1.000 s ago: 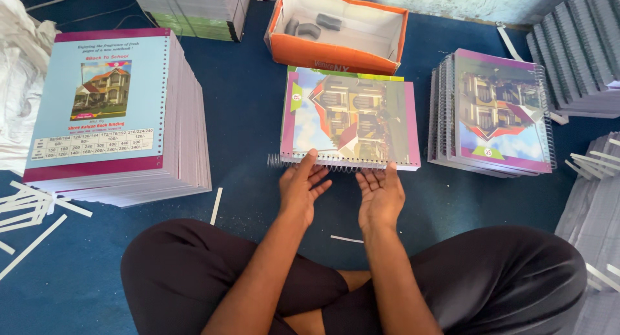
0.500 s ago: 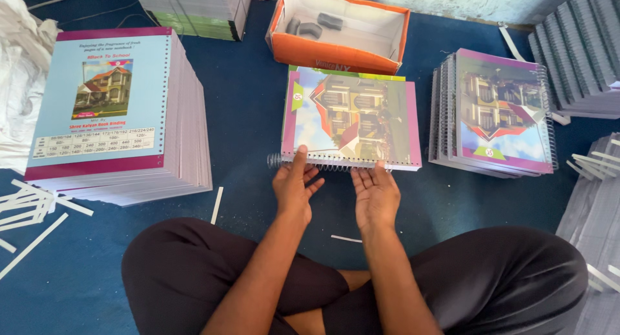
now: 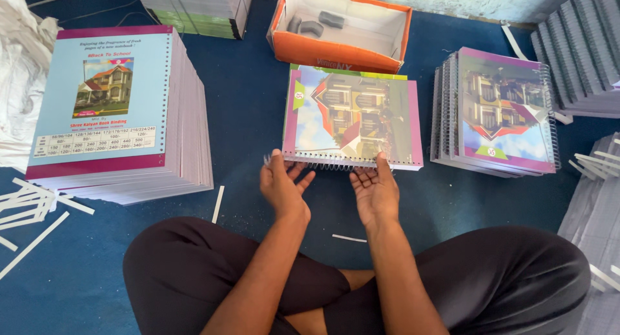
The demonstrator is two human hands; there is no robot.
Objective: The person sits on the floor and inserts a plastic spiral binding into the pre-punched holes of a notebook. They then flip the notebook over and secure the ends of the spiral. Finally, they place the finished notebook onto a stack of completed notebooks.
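Blue carpet (image 3: 252, 102), littered with white strips (image 3: 32, 206); you sit cross-legged at bottom of frame.

Change: your hands have moved up from just short of the notebook (image 3: 352, 119) to its near edge. Both now meet the wire coil (image 3: 323, 164), so work on the binding is under way.

Left hand (image 3: 282, 188): palm up, fingers loosely spread, tips at the coil's left end; nothing gripped that I can see.

Right hand (image 3: 374, 192): palm up, fingers half curled, tips under the coil's right part; whether it pinches the wire cannot be told.

Notebook: centre of frame, flat on the carpet, coil edge towards you.

Containers: orange box (image 3: 336, 51), upper centre, open, touching the notebook's far edge; holds two dark grey objects (image 3: 313, 24) in its left part, kind unclear.

Other stock: tall unbound stack (image 3: 129, 115), left; bound stack (image 3: 497, 112), right; grey stacks (image 3: 581, 51), upper right.
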